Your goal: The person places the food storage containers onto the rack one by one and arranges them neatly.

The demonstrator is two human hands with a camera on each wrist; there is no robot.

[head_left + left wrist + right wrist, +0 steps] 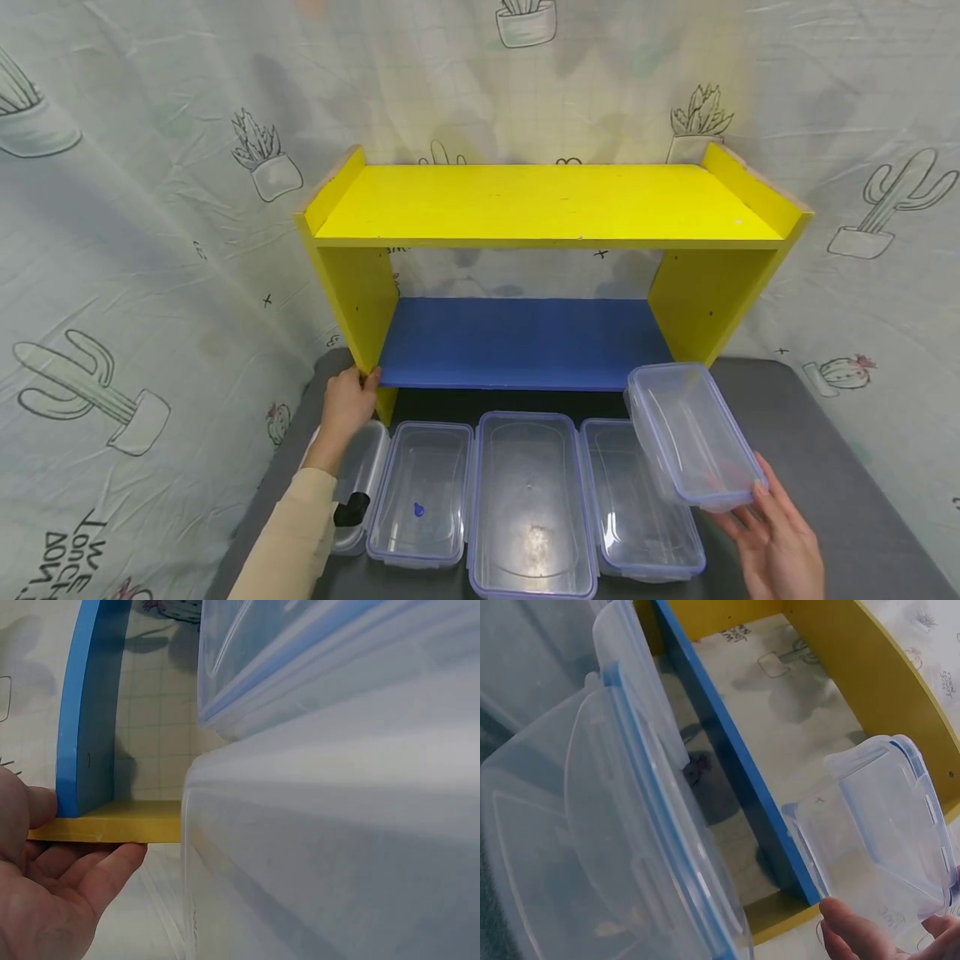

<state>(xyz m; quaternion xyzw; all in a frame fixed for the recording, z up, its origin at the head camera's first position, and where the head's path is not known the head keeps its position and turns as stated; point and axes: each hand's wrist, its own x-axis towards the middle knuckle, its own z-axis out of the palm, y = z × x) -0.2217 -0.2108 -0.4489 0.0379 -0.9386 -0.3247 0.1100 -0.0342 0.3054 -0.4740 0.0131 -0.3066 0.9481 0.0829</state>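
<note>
My left hand (347, 410) grips the lower left side panel of a yellow shelf unit (536, 202) at the end of its blue board (525, 342). The left wrist view shows the thumb on one side of the yellow panel (105, 827) and the fingers curled on the other. My right hand (783, 537) holds a clear plastic food container (693, 437) with a lilac-blue rim by its near right corner. This container is tilted, in front of the unit's right end, and partly covers another clear container (648, 517) below it.
Several lidded clear containers stand in a row before the unit, among them a large middle one (531, 500) and one with a blue spot (420, 479). A dark grey tabletop (795, 442) lies beneath. Cactus-print cloth (165, 275) hangs behind and at the sides.
</note>
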